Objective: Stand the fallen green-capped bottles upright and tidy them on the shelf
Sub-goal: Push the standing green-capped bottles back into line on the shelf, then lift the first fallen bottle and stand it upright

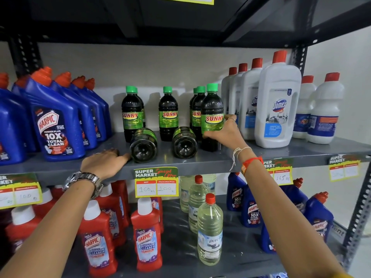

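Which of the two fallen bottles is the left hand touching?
The left fallen bottle: the left hand has fingertips at its base. The other fallen bottle lies untouched.

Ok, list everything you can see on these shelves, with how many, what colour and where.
Standing Sunny bottles: at least six, dark with green caps, middle shelf centre.
Fallen Sunny bottles: two, dark, lying bases outward, middle shelf front.
Blue Harpic bottles: several, blue with red caps, middle shelf left; more lower right.
White Domex bottles: at least six, white with red caps, middle shelf right.
Red Harpic bottles: several, red with white caps, lower shelf left.
Clear bottles: at least three, pale with red caps, lower shelf centre.
Price tags: four, yellow-green, shelf edge.
Left hand: on shelf edge, fingers touching a fallen bottle.
Right hand: gripping the rightmost standing Sunny bottle.
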The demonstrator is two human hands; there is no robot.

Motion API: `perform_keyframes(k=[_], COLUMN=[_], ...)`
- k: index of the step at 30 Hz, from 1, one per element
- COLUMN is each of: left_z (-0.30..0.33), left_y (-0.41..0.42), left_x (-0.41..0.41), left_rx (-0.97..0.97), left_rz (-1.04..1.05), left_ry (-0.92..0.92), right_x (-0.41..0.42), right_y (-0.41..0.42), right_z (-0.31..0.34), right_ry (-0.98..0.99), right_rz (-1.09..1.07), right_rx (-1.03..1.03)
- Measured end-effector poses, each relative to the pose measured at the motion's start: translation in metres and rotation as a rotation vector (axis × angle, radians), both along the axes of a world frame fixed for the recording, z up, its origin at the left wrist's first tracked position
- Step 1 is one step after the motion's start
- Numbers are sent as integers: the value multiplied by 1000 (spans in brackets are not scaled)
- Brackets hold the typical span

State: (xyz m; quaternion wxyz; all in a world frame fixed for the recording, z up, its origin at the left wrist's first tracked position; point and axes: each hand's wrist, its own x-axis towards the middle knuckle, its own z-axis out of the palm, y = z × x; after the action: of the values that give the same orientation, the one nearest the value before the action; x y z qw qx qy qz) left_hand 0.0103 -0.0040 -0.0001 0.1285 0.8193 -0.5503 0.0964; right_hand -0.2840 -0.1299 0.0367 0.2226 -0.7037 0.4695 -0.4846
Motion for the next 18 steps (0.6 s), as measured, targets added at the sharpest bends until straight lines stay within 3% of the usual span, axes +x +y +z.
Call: perform_keyframes(k=[3, 5, 6, 8, 10, 12, 15, 18], left_z=[-1, -1, -1, 1, 2, 3, 3, 2], left_y=[-1, -1, -1, -1, -1, 0, 1, 1], left_x=[-1, -2, -3, -5, -4, -4, -5, -6], left_rx=[-13, -18, -12, 2, 11, 10, 10, -1], left_rz=[14, 34, 44, 56, 51, 41, 44, 57], left_ry=[-5, 0, 2, 11, 34, 51, 47, 35], right_x=[11, 21, 29, 49, 71, 88, 101, 101], right_y=[21, 38, 44, 55, 59, 57, 39, 26], right_z=[5, 17, 24, 39, 52, 63, 70, 68], right_ry=[-215, -341, -297, 44, 520, 860, 1076, 1027], right_rz=[-201, -193, -133, -39, -62, -101, -65, 20], right_rx=[-336, -581, -616, -564, -473, -310, -49, 171])
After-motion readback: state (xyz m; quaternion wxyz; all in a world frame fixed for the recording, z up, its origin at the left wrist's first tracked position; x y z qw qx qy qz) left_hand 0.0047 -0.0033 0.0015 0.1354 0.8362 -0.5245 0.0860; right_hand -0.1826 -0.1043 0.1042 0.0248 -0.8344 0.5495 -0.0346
